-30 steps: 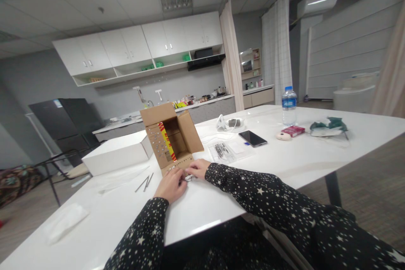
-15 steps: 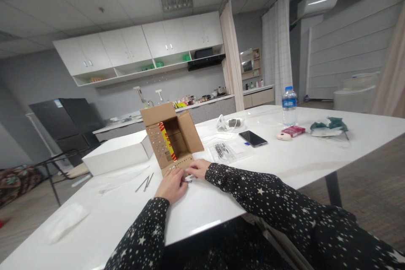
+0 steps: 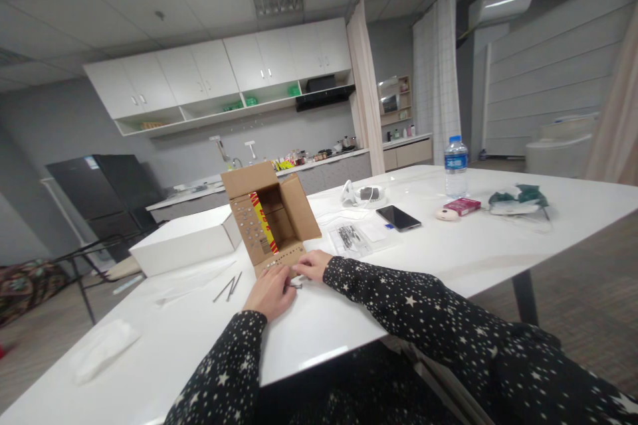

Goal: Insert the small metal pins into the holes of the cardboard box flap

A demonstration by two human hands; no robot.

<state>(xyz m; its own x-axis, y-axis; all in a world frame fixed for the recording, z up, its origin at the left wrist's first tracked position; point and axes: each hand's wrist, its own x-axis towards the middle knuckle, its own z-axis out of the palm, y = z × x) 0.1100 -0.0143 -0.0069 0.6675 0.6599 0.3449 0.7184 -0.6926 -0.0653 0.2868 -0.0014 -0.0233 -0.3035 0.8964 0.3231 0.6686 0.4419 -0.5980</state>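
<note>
An opened cardboard box (image 3: 294, 206) stands on the table with its flaps spread. Small round metal heads dot its left flap (image 3: 254, 226) and run in a row along its near flap (image 3: 286, 255). My left hand (image 3: 269, 292) is closed at the near flap, fingers together over its front edge. Beside it my right hand (image 3: 313, 266) reaches in from the right, its fingers pinched at the same flap; whatever they hold is too small to make out. A small metal piece (image 3: 298, 286) shows just below the fingertips.
Thin metal rods (image 3: 232, 287) lie left of the hands, near a white box (image 3: 184, 242) and a crumpled tissue (image 3: 104, 348). To the right are a clear case of small tools (image 3: 351, 238), a phone (image 3: 397, 218), a red packet (image 3: 462, 206) and a water bottle (image 3: 455, 169).
</note>
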